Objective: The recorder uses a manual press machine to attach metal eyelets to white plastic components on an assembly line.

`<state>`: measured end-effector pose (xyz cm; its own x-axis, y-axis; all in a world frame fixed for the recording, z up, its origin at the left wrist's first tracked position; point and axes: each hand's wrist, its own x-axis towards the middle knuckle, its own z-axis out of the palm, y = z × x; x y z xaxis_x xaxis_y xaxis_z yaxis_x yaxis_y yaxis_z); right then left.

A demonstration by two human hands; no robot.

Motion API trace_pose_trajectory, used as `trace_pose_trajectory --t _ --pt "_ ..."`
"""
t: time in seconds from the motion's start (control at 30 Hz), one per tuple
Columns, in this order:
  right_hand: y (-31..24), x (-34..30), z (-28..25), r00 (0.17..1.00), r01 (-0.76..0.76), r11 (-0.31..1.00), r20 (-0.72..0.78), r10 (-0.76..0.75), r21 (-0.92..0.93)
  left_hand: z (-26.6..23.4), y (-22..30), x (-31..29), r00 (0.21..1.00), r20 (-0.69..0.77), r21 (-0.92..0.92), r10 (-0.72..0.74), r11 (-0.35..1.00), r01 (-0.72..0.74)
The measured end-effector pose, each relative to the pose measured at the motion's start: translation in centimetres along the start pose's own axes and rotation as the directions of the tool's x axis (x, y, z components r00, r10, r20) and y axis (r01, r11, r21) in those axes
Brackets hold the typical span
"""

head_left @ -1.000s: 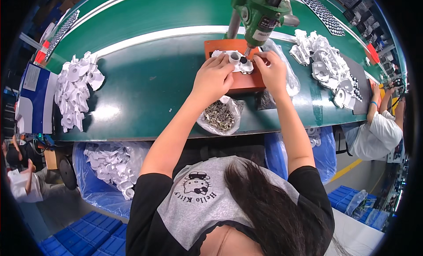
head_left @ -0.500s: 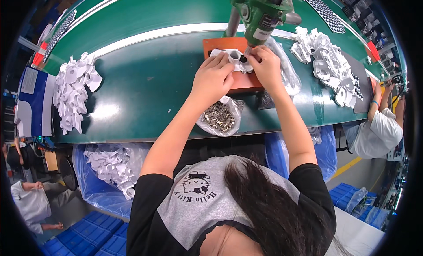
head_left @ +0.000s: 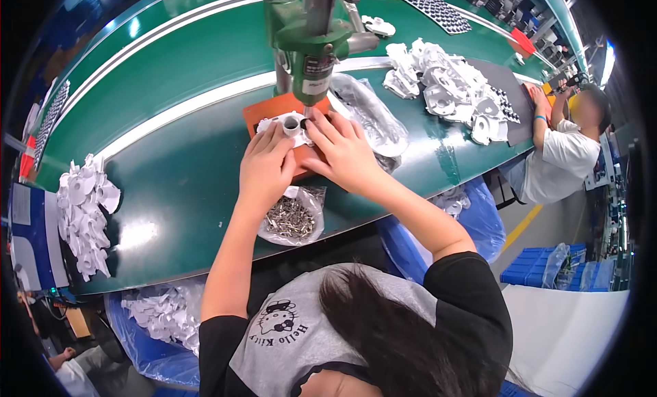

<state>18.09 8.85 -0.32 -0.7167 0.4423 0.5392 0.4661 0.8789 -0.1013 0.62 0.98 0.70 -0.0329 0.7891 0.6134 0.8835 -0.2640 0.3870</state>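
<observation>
Under the green press (head_left: pixel 315 69), a white plastic part (head_left: pixel 291 123) with a round collar lies on an orange base (head_left: pixel 259 112). A small dark piece (head_left: pixel 304 124) shows beside the collar, below the press tip. My left hand (head_left: pixel 269 163) holds the part's left side, fingertips over its edge and thumb bent near its front. On the other side my right hand (head_left: pixel 342 151) is open, its fingers stretched out by the part's right end and the thumb apart over the base. The fingers cover much of the part. A clear bag of small metal pins (head_left: pixel 291 218) sits just in front of the base.
White parts are piled at the left (head_left: pixel 85 212) and at the right (head_left: pixel 445 86). A clear plastic bag (head_left: pixel 373 116) lies right of the press. Blue lined bins (head_left: pixel 147 356) stand below the table edge. A co-worker (head_left: pixel 564 151) sits at the far right.
The view has swung, so the bench appears shifted left and tilted. My right fingers have gone from a pinch beneath the press tip to stretched out. My left hand stays on the part.
</observation>
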Motion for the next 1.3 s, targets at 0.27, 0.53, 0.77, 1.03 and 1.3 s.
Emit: trace_pose_trajectory --t 0.27,0.53,0.77,1.03,1.3 --pt "9.9 14.6 -8.1 0.803 -0.186 0.641 -0.260 0.536 0.745 -0.1 -0.1 -0.2 0.999 0.025 -0.029 -0.022 0.999 0.023" --pt "9.1 24.6 -12.9 0.840 0.095 0.132 -0.151 0.521 0.987 0.0 -0.2 -0.2 0.997 0.067 0.019 -0.034 0.999 0.033" --pt "3.5 2.4 -15.4 0.733 0.524 0.381 -0.631 0.255 0.762 -0.1 -0.3 0.0 0.997 0.071 0.052 -0.006 0.999 0.003" --pt "1.8 -4.6 -13.1 0.798 0.411 0.681 -0.600 0.053 0.606 -0.2 -0.5 0.3 0.966 0.145 -0.077 -0.212 0.971 0.225" --pt "7.8 25.4 -13.2 0.891 0.341 0.024 -0.332 0.310 0.940 -2.7 -2.1 4.2 0.930 0.353 -0.010 -0.103 0.993 0.113"
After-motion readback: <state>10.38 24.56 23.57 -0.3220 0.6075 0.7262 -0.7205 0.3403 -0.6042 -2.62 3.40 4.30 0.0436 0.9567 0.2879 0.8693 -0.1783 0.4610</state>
